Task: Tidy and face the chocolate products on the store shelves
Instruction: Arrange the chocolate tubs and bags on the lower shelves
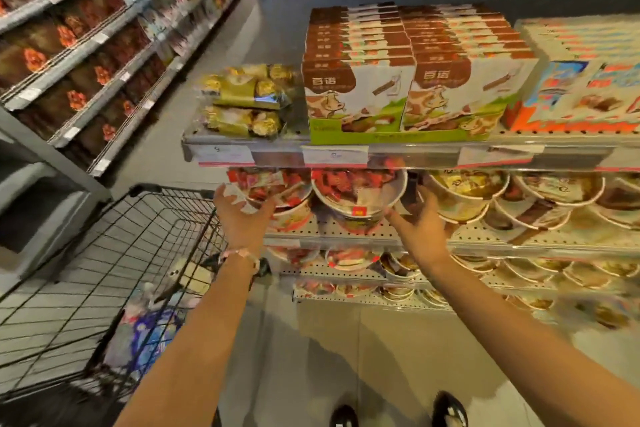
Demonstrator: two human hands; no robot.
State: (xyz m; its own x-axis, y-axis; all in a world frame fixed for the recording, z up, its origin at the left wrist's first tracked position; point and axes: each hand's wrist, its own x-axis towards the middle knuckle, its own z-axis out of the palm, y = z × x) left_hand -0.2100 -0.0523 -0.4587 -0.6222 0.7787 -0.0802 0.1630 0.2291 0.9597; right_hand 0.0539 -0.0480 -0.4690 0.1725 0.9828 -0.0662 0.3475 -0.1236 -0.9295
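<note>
Round tubs of red-wrapped chocolates fill the second shelf. My left hand (239, 210) reaches up to the left tub (277, 189), fingers spread and touching its front rim. My right hand (420, 215) is held open just right of the middle tub (360, 194), fingers near its side; blur hides whether they touch. On the top shelf stand gold-wrapped chocolate packs (244, 100), two rows of brown-and-white cow-print boxes (358, 97) and orange-and-blue boxes (571, 97).
A black wire shopping cart (104, 274) with a few items stands at my left, close to the shelf end. Tubs with gold wrappers (519, 194) fill the shelf further right. Another shelving run (86, 45) lines the aisle on the left.
</note>
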